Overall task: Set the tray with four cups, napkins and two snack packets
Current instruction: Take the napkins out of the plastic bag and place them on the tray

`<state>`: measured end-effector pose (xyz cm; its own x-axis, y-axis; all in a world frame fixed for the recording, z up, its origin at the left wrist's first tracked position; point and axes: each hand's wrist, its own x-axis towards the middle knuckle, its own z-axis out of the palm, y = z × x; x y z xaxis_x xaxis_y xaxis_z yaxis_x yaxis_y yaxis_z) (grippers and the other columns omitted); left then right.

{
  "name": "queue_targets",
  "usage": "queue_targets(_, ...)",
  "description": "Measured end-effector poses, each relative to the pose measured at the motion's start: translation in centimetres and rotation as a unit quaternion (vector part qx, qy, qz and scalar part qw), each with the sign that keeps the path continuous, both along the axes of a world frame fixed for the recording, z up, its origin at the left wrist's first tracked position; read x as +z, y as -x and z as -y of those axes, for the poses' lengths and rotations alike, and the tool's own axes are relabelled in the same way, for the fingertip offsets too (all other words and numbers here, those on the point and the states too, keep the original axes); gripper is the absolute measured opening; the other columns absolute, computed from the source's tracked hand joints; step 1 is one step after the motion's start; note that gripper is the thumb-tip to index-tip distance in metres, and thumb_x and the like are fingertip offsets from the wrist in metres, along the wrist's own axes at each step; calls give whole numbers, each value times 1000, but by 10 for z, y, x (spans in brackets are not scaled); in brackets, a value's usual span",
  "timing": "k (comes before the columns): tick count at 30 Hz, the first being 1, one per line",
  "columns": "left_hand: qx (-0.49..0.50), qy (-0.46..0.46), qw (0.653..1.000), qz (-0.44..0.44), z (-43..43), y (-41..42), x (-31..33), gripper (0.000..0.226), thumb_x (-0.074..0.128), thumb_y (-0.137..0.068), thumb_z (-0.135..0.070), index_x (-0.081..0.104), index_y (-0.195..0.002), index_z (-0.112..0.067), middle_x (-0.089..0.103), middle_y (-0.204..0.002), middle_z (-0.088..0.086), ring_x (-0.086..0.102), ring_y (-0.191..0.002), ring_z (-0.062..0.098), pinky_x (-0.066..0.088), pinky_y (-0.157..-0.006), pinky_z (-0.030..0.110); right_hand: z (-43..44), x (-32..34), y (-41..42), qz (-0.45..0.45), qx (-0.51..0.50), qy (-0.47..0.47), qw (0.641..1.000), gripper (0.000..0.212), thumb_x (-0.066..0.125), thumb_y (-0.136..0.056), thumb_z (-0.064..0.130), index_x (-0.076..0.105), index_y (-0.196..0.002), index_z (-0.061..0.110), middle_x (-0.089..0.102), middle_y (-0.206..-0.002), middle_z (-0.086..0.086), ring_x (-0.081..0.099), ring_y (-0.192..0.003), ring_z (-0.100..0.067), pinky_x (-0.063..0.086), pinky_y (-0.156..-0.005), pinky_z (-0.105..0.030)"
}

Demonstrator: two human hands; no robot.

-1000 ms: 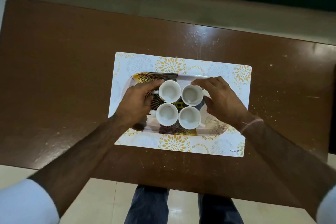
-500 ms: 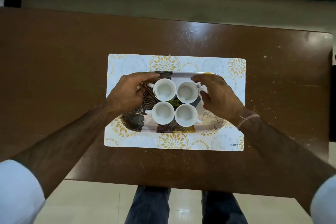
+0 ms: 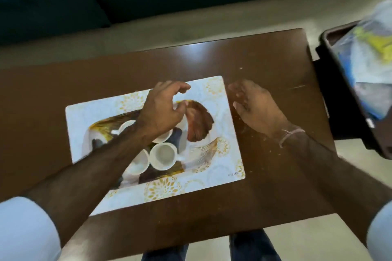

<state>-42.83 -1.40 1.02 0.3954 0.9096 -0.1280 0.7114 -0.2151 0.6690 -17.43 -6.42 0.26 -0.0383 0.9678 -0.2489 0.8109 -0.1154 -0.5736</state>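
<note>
Sleeves in pale blue frame the lower corners of the view, the left sleeve [image 3: 25, 229] rolled above a bare forearm that reaches up across the tray [image 3: 199, 121]. That tray, patterned in brown, gold and white, lies on a white placemat [image 3: 224, 161] with yellow floral prints, which rests at a slant on the dark brown table [image 3: 42, 101]. Four white cups [image 3: 163, 155] stand close together on the tray's left and middle; the forearm covers parts of three of them, and the near right one shows fully, empty. The left hand [image 3: 161, 110] hovers above the tray's far side, fingers loosely curled and apart, gripping nothing. Past the placemat's right edge, the right hand [image 3: 257, 108] is held over bare tabletop, fingers spread and empty, a thin thread band [image 3: 290, 134] at its wrist. At the far right, beyond the table's end, a dark second tray [image 3: 331, 48] holds blurred packets [image 3: 373, 57] in white, blue and yellow; what they are cannot be read. The right sleeve [image 3: 379, 233] closes the corner.
</note>
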Motion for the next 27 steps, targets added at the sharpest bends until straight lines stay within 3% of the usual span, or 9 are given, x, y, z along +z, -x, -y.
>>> queue_targets(8,-94,64,993,15,-16,-185,-8,26,67,-88,-16,68,-114,-17,69,-110,-1,61,-104,17,48,-94,30,21,6,-143,-20,-145,-19,989,37,62,-91,11,58,-128,19,63,-126,-1,62,-111,-18,52,-100,-39)
queue_targets(12,-141,75,987,16,-11,-275,-12,26,66,-90,-19,66,-115,-22,66,-112,-4,59,-105,14,46,-104,44,41,2,-217,-13,-229,-36,973,34,63,-90,12,60,-123,18,66,-121,-1,62,-103,-14,51,-94,-28)
queue_targets(14,-161,72,984,18,-7,-317,-15,26,66,-88,-19,66,-115,-22,66,-113,-2,59,-107,16,47,-102,44,53,-1,-251,-10,-271,-47,961,32,63,-89,10,63,-120,17,67,-120,-1,62,-97,-12,50,-88,-26)
queue_targets(17,-185,66,980,33,1,-381,-18,25,65,-84,-19,68,-109,-19,68,-108,0,60,-106,22,47,-98,46,71,-6,-303,17,-329,-35,944,29,61,-88,14,63,-116,19,66,-119,0,64,-95,-20,51,-87,-34)
queue_targets(19,-207,48,977,27,7,-421,-21,24,64,-81,-22,68,-105,-21,70,-103,-2,61,-104,25,47,-95,46,81,-12,-332,25,-374,-25,927,29,62,-86,13,64,-115,17,65,-118,-3,63,-97,-22,49,-85,-28)
queue_targets(23,-289,5,957,-32,20,-496,-32,29,65,-82,-28,64,-111,-26,67,-108,-6,57,-107,23,37,-93,42,93,-29,-380,1,-509,7,861,38,66,-82,11,58,-119,8,62,-117,-11,60,-105,-27,46,-92,-32)
queue_targets(27,-396,-42,891,-218,23,-538,-45,50,74,-71,-30,56,-118,-27,52,-121,6,47,-116,30,36,-94,47,94,-48,-403,-92,-589,48,801,42,71,-83,22,51,-120,16,64,-93,3,61,-91,-18,43,-79,-26)
